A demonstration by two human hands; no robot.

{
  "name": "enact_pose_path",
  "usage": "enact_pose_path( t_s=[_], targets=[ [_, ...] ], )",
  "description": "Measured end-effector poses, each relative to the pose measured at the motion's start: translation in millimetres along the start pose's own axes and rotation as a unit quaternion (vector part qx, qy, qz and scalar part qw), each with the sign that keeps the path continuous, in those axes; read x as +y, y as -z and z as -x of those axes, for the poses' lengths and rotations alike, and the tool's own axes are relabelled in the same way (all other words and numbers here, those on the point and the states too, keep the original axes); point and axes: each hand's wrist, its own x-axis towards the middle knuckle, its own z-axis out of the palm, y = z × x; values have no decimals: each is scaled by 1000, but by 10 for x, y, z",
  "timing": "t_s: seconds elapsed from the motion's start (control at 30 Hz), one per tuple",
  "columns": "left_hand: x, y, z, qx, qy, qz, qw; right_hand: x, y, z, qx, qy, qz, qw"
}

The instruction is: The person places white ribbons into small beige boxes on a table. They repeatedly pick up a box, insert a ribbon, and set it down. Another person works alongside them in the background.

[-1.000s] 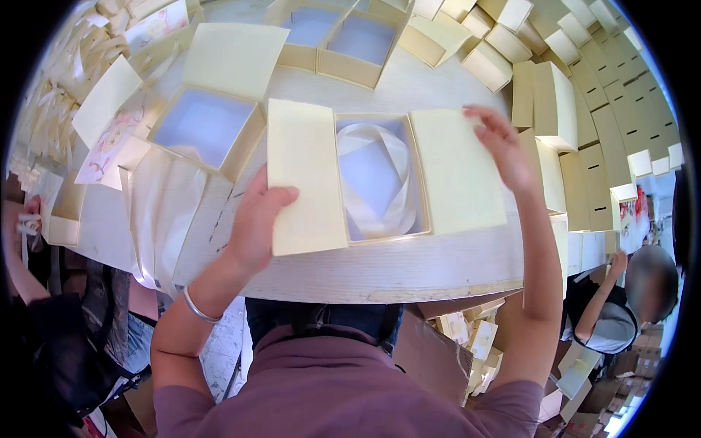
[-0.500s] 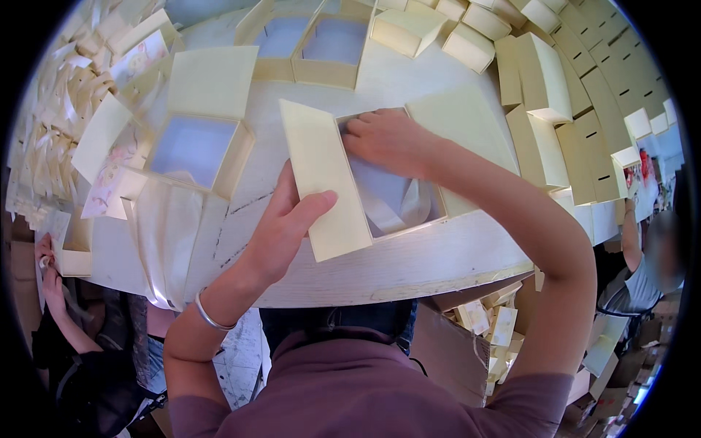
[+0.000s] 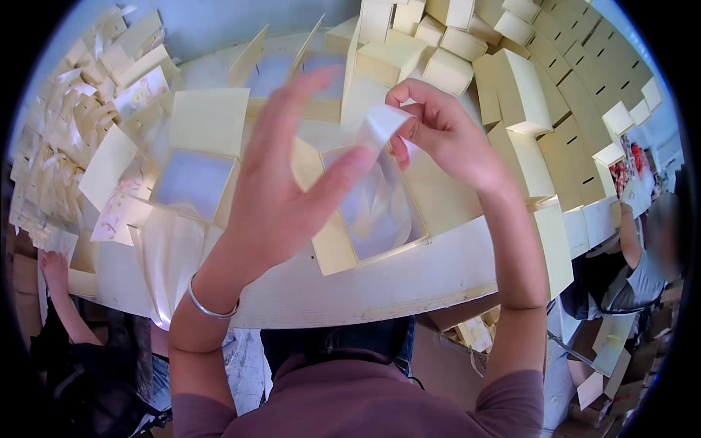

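A cream gift box (image 3: 426, 235) lies in front of me with its panels folded out to both sides. White ribbon (image 3: 381, 124) rises from inside it, and its upper end is pinched between the thumb and fingers of my right hand (image 3: 454, 142). Over the box's left panel (image 3: 332, 244) hovers my left hand (image 3: 274, 186), blurred by motion. Its thumb and fingers are spread, and the thumb tip is close to the ribbon. More ribbon lies in loose loops on the pale lining within the box.
Another open box (image 3: 232, 191) with ribbon (image 3: 171, 252) trailing off the table edge stands to the left. Ribboned boxes (image 3: 55, 146) pile up at far left; stacked boxes (image 3: 522, 91) fill the right. People work at both sides. A carton (image 3: 453, 365) sits below the edge.
My right hand has come up out of the box, bringing the ribbon with it. My left hand has let go of the left panel, which now leans lower, and has risen.
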Motion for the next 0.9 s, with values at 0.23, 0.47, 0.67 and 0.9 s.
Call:
enact_pose_path(
  t_s=[0.23,0.47,0.67,0.9],
  targets=[
    [-8,-50,-229,-58,162,211,962,-253,30,88,13,29,-148,988],
    [-281,17,-229,-18,182,229,956,-130,802,641,-53,313,-477,820],
    [-84,-26,-42,-129,128,91,979,-176,1147,901,202,288,-220,910],
    [175,184,-89,-75,53,33,995,-644,995,697,311,273,-182,892]
  ],
)
